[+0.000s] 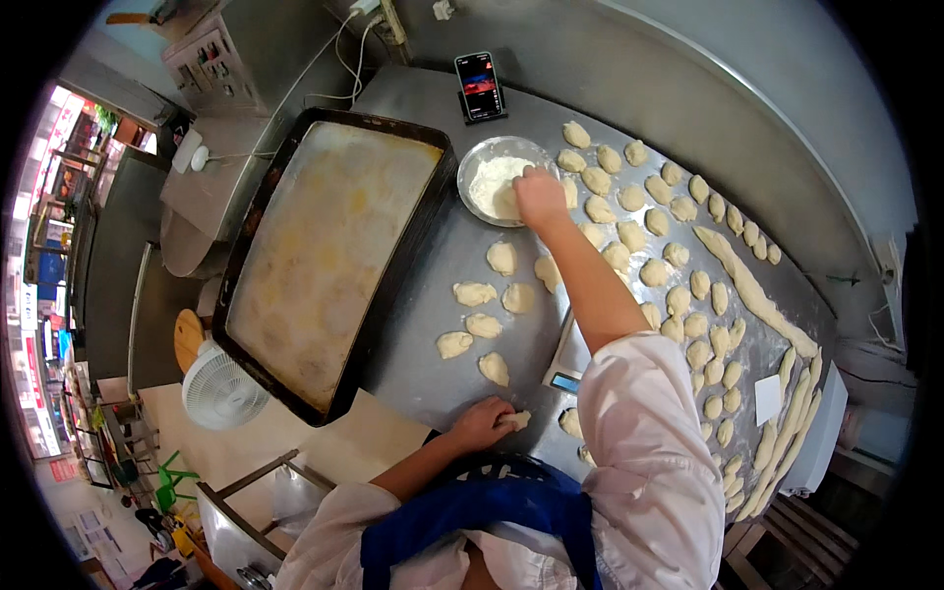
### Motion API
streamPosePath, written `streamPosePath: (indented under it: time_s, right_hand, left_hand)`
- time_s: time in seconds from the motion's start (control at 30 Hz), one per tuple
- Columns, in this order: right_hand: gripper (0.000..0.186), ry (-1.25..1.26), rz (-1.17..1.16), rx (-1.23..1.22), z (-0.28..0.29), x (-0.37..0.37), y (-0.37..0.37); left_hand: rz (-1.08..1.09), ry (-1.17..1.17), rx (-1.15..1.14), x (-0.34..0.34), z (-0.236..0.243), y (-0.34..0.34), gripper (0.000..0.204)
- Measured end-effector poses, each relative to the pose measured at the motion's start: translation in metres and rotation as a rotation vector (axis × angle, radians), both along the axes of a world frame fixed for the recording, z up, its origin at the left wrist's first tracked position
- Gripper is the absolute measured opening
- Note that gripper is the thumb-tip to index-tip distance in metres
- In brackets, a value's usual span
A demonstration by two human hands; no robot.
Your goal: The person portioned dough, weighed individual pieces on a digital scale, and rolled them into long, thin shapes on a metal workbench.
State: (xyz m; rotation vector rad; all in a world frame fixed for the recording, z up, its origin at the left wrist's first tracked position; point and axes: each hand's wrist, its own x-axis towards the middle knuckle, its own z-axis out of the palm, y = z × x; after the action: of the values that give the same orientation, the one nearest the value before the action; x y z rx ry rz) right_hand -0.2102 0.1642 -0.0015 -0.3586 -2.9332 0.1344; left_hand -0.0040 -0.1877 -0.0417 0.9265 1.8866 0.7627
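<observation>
My right hand reaches over the metal bowl. Its fingers are drawn together at the edge of the white flour, and what they grip is hidden. My left hand is low at the table's front edge, closed on a small dough piece that sticks out past the fingertips. Several filled-looking dough pieces lie loosely grouped between my two hands. Under my right forearm sits a scale with a lit display, partly covered by the arm.
Left of the bowl lies a big dark-rimmed baking tray. A phone stands on a holder behind the bowl. Rows of dough pieces cover the right side, with long dough strips and a white scraper. A white fan stands beyond the tray.
</observation>
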Motion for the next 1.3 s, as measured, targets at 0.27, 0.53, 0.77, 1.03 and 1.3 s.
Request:
streamPosePath:
  time_s: [0.27,0.53,0.77,1.03,1.3]
  right_hand:
    - [0.022,0.650,-0.513,-0.785,0.015,0.208,0.044]
    - [0.022,0.946,-1.210,-1.094,-0.018,0.503,0.069]
    - [0.026,0.964,-1.308,-1.065,-0.044,0.652,0.013]
    - [0.027,0.999,-1.373,-0.814,-0.041,0.669,0.046]
    - [0.022,0.587,-1.163,-0.188,-0.006,0.714,0.108]
  left_hand:
    - [0.435,-0.434,0.042,0.023,-0.026,-0.024,0.029]
    - [0.428,-0.607,-0.008,0.016,0.012,0.060,0.031]
    - [0.220,-0.036,0.228,0.005,-0.004,0.169,0.036]
    - [0.021,0.576,0.284,0.059,0.022,0.163,0.040]
    - [0.003,0.635,0.132,0.118,0.025,0.091,0.039]
